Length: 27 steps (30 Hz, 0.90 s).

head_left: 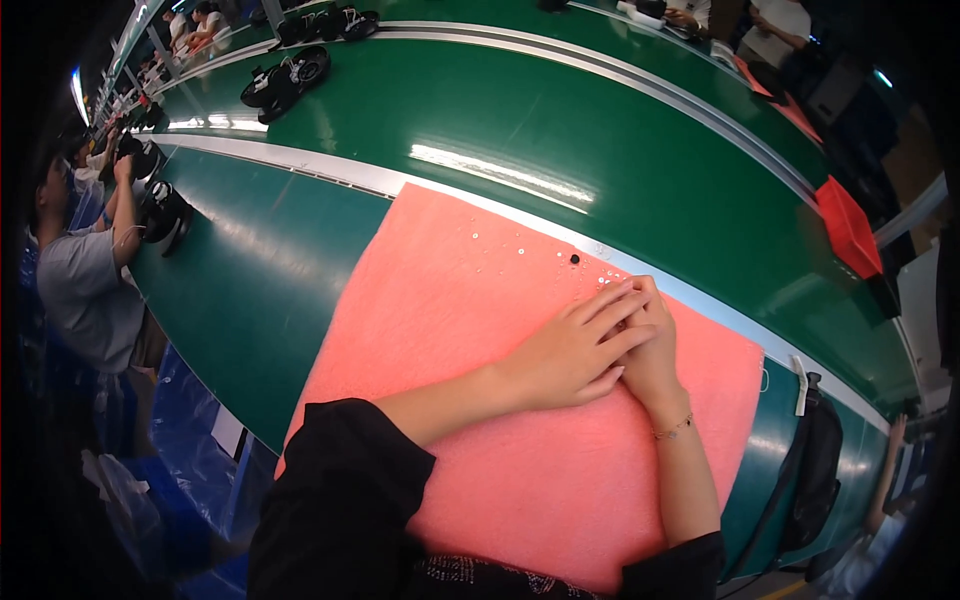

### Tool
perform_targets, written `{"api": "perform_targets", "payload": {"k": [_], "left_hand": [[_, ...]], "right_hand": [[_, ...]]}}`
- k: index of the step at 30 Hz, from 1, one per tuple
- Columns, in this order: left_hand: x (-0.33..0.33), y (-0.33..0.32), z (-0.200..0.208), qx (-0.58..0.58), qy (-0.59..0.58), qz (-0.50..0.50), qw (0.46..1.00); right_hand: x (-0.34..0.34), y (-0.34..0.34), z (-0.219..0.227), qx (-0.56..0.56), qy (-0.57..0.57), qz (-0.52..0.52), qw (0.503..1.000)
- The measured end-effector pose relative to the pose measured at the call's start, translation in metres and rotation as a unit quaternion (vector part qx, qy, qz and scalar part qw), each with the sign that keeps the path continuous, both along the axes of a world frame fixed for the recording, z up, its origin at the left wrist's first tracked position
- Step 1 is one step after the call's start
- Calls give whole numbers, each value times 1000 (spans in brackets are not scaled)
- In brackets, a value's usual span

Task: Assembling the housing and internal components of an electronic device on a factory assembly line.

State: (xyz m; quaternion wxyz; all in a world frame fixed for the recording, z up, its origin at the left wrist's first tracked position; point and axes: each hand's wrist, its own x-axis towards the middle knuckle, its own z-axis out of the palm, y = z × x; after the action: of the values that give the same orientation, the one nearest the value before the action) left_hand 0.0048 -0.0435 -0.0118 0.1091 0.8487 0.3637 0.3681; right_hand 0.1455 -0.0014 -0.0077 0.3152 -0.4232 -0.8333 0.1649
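My two hands rest together on a pink cloth (480, 440), right of its middle. My left hand (572, 352) lies across the fingers of my right hand (652, 350), its own fingers stretched out and slightly apart. Part of the right hand's fingers is hidden beneath the left; those that show are loosely extended. I see nothing held in either hand. Just beyond the fingertips is a scatter of tiny pale ring-like pieces (610, 279), with a small black round piece (575, 259) beside them. A bracelet (673, 428) circles my right wrist.
A green belt (480, 110) with metal edging runs behind the cloth, carrying black assemblies (287, 82) far left. A red bin (848, 228) stands far right. A black bag-like object (815, 465) lies right of the cloth. At left, a person (90, 270) handles black parts (163, 213).
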Motion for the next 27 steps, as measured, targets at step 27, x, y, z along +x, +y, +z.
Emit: {"api": "perform_targets", "payload": {"k": [27], "left_hand": [[-3,0,-1,2,-8,2,1000]], "right_hand": [[-3,0,-2,-12,-2,1,1000]]}}
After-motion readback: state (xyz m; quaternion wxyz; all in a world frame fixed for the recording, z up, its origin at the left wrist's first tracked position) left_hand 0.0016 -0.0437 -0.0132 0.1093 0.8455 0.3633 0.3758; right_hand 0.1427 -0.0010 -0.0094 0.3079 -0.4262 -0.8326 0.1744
